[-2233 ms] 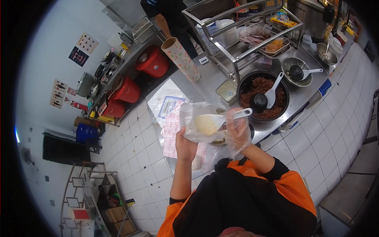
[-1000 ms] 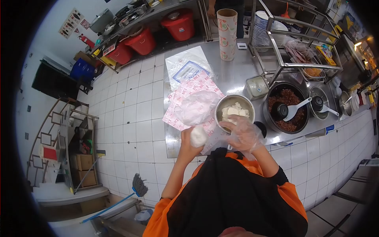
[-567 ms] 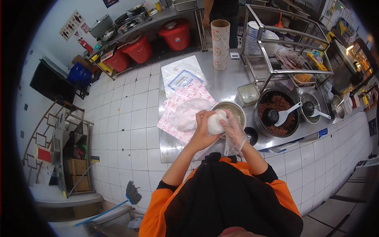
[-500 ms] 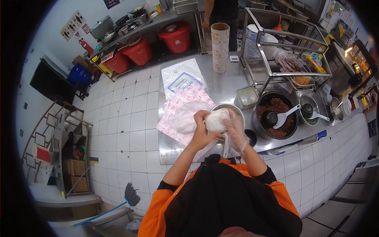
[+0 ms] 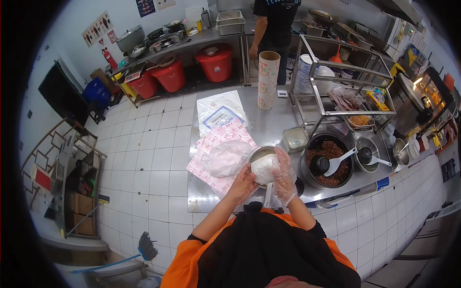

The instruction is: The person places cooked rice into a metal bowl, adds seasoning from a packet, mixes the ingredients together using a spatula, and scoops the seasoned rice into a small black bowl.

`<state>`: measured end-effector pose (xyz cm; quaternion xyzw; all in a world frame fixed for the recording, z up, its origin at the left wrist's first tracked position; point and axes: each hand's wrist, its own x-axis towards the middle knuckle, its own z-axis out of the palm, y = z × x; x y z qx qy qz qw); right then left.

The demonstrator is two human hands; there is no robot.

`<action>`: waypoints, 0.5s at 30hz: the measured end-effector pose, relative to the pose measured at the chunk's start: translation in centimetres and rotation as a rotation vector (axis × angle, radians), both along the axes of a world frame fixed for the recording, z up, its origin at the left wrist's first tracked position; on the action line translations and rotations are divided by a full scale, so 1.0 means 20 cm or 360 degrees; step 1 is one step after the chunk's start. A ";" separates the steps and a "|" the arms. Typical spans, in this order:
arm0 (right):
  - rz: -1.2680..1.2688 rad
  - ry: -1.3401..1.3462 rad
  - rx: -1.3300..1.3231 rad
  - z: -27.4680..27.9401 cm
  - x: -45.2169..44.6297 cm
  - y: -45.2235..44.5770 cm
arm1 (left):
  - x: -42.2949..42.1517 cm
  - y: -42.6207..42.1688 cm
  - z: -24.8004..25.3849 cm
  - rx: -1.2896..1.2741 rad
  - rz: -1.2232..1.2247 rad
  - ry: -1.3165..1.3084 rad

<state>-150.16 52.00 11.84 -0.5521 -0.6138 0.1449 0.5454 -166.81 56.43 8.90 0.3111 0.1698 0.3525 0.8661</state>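
Observation:
Between my two hands is a white rounded bundle (image 5: pixel 265 169); whether its smooth surface is food or a wrapper I cannot tell. My bare left hand (image 5: pixel 244 184) grips its lower left side with bent fingers. On its right, my right hand (image 5: pixel 284 176), in a clear plastic glove, presses against it with the fingers pointing up. Under the bundle stands a round metal pan (image 5: pixel 261 152), partly hidden, with a handle (image 5: pixel 268 195) toward me. To the left, a whitish plastic-covered mound (image 5: pixel 223 161) lies on pink printed paper (image 5: pixel 236 128).
Right of my hands stands a dark pot (image 5: pixel 307 165) of brown minced food with a white-handled tool (image 5: pixel 342 162). Beside it is a metal bowl (image 5: pixel 367 144). A square container (image 5: pixel 294 139), a tall paper roll (image 5: pixel 268 81) and a metal rack (image 5: pixel 314 72) stand farther back. Another person (image 5: pixel 273 29) stands beyond.
The camera view has tilted up, so the table sits lower in the picture. My left hand has slid down the bundle's side, and my gloved right fingers have straightened along it.

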 end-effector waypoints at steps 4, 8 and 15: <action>-0.0060 0.0122 0.0210 -0.02 -0.02 -0.05 | -0.03 0.02 -0.10 0.0399 -0.0210 0.0344; 0.0080 0.0310 0.0211 0.02 -0.01 -0.06 | -0.07 0.07 -0.12 0.1140 -0.0055 0.0570; -0.0037 0.0878 0.0097 -0.03 -0.13 -0.08 | -0.01 0.00 0.09 0.0079 -0.0165 -0.0025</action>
